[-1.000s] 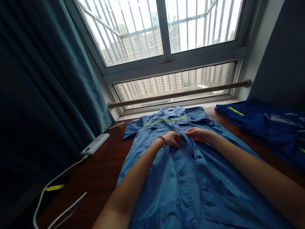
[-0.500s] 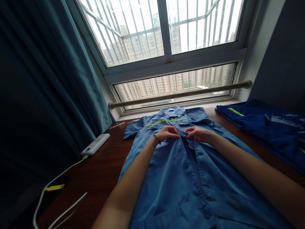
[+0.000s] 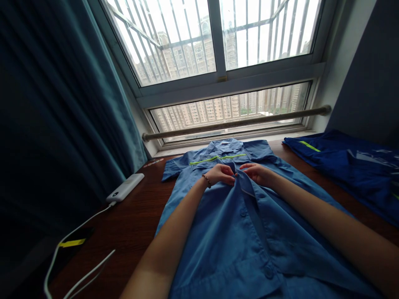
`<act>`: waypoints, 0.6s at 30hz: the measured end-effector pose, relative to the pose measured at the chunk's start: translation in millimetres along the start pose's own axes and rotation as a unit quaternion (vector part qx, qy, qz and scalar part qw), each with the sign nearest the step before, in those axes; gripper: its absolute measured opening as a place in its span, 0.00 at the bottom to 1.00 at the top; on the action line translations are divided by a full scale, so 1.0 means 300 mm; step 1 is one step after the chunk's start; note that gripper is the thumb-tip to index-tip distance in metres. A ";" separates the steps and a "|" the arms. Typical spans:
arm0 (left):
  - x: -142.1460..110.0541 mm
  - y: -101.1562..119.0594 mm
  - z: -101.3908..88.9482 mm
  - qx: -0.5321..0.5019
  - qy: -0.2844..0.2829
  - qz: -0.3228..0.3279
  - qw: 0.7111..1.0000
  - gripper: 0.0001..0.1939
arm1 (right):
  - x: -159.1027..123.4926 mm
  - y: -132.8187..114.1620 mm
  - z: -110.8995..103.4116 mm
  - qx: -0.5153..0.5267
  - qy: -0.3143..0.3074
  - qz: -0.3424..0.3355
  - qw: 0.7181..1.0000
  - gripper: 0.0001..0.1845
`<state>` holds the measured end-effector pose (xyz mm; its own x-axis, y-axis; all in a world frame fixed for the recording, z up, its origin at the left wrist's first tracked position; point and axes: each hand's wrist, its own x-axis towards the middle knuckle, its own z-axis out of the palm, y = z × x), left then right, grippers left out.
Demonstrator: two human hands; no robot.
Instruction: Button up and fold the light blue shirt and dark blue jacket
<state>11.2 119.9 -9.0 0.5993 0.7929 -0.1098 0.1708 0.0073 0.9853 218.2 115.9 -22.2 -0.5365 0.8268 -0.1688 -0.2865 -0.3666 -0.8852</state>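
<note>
A light blue short-sleeved shirt [image 3: 212, 232] lies spread on its back, its collar toward the window and a yellow-green stripe across the chest. The front placket gapes open below my hands, with buttons showing along it. My left hand [image 3: 222, 174], a beaded bracelet at its wrist, pinches the placket edge near the chest. Just to the right, my right hand [image 3: 257, 173] has its fingers curled at the other edge of the opening. Its fingertips are partly hidden by the raised cloth, so their hold is unclear.
A dark brown wooden table [image 3: 137, 232] carries the shirt. At left lie a white power bank [image 3: 126, 187] with a white cable [image 3: 84, 226] and a dark object with a yellow strip [image 3: 72, 243]. Folded dark blue clothing [image 3: 339, 166] lies at right. A rail [image 3: 237, 123] crosses the window.
The placket edge between my hands has been lifted and turned over. My right hand's fingers have shifted slightly and loosened from their earlier pinch; my left hand stays almost in place.
</note>
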 end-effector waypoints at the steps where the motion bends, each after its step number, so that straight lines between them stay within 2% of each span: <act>1: -0.004 0.001 -0.002 -0.008 -0.013 -0.007 1.000 0.17 | 0.000 0.002 0.001 -0.007 0.001 -0.004 1.000 0.16; 5: -0.017 0.004 -0.012 -0.011 -0.053 -0.014 0.998 0.18 | -0.001 0.009 0.007 -0.042 0.012 -0.016 0.999 0.19; 11: -0.008 0.011 -0.005 0.026 -0.024 -0.031 0.999 0.16 | 0.003 0.016 0.025 -0.112 0.025 -0.054 0.992 0.18; 18: 0.007 0.012 0.003 0.133 0.006 0.002 0.991 0.14 | -0.006 0.011 0.067 -0.235 0.085 -0.136 0.959 0.17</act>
<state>13.7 121.0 -5.9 0.5916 0.7996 -0.1033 0.3690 -0.1547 0.9165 202.3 104.6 -16.1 -0.3445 0.9366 0.0639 0.0128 0.0727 -0.9973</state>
